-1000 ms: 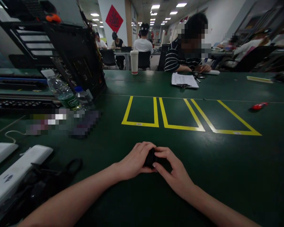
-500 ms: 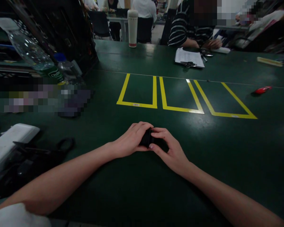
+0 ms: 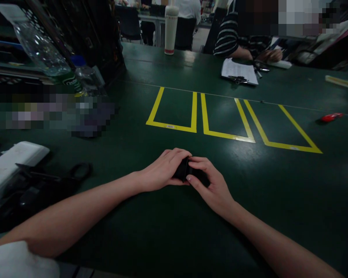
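A small black round object (image 3: 181,170), perhaps a cap or lens-like piece, is held between both hands low over the dark green table (image 3: 162,231). My left hand (image 3: 166,170) wraps around its left side, the fingers over the top and the thumb beneath. From the right, my right hand (image 3: 213,183) pinches its rim between thumb and fingertips. Much of the object is covered by the fingers, and its exact kind cannot be made out. Beyond the hands, yellow tape outlines (image 3: 171,127) mark three areas on the table.
At left lie a white box-like device (image 3: 23,154) and black straps or cables (image 3: 40,193). Plastic bottles (image 3: 43,50) stand behind them. Across the table are a tall cup (image 3: 171,31), a clipboard (image 3: 239,72) and a person in a striped top (image 3: 227,36). A red object (image 3: 331,117) lies at right.
The camera view has shifted slightly, so the background sits a little further right. Both hands keep their hold on the black object, with hardly any visible movement.
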A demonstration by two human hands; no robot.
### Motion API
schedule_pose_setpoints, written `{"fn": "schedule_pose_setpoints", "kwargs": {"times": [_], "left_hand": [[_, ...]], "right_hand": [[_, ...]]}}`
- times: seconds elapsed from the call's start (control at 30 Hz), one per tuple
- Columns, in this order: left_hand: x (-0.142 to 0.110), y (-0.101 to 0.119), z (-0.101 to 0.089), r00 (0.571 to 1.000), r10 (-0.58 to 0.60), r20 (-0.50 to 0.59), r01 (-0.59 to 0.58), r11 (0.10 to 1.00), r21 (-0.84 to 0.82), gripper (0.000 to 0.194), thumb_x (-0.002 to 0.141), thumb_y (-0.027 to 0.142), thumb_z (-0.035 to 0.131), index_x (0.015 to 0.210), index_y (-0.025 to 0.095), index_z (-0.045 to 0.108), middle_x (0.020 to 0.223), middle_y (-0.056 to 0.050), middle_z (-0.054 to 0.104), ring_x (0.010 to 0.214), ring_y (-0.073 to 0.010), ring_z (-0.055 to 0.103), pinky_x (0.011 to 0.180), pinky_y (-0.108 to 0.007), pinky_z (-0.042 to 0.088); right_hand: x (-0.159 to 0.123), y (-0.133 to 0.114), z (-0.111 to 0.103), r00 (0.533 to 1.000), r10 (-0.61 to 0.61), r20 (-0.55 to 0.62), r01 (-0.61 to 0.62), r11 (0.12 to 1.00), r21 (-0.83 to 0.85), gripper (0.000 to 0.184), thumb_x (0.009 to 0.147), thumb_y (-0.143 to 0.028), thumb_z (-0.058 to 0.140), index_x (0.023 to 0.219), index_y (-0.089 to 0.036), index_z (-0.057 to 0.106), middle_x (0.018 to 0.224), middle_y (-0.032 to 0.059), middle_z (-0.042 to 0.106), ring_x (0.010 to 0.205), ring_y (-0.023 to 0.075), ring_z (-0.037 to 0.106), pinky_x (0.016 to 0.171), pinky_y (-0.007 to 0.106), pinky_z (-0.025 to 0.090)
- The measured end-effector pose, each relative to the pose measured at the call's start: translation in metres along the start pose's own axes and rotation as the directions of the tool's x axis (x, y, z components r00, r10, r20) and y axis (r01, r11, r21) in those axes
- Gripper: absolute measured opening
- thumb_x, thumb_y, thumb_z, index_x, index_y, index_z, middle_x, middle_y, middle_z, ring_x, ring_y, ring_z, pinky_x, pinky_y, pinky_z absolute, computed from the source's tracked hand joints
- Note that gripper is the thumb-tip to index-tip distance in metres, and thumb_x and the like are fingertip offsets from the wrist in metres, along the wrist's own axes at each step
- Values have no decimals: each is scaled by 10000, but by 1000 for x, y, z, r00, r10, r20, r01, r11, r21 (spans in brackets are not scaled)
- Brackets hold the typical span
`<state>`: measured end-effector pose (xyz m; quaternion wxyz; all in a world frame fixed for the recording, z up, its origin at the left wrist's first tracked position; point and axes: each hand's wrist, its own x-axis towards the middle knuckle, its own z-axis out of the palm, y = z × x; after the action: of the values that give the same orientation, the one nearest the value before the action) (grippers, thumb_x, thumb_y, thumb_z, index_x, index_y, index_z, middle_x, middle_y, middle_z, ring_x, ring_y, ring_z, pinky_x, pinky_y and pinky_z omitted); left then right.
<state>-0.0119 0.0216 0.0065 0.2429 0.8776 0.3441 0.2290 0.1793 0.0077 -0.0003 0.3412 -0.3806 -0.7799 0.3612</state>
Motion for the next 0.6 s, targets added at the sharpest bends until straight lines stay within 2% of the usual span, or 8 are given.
{"fn": "schedule_pose_setpoints", "kwargs": {"times": [0.1,0.27,0.43,0.6], "left_hand": [[0,1,0,1000,-4,0,4,1000,-5,583,747,272,655,1198,187,296,1195,-87,441,1098,-235,437,920,-384,361],[0,1,-1,1000,-10,0,10,1000,-22,587,749,257,654,1207,193,293,1204,-91,432,1090,-234,444,915,-396,372],[0,0,-2,1000,-7,5,7,1000,-20,607,743,241,658,1216,190,282,1199,-107,433,1086,-242,440,918,-407,367],[2,0,-3,1000,-18,13,19,999,-49,597,738,260,667,1205,184,302,1185,-100,446,1073,-235,447,918,-391,369]], "right_hand": [[0,1,1,1000,18,-25,-18,1000,25,201,813,-190,535,1004,-244,502,1068,44,511,998,205,529,845,381,463],[2,-1,1,992,120,27,-121,991,61,332,818,-217,535,1130,-226,421,1052,60,530,991,211,537,855,394,461],[2,0,0,995,87,46,-89,995,40,298,816,-228,538,1098,-243,440,1005,46,525,912,200,554,779,370,487],[1,6,1,1000,21,2,-21,995,102,240,813,-188,541,1032,-266,483,1090,36,493,1036,202,503,853,362,455]]}}
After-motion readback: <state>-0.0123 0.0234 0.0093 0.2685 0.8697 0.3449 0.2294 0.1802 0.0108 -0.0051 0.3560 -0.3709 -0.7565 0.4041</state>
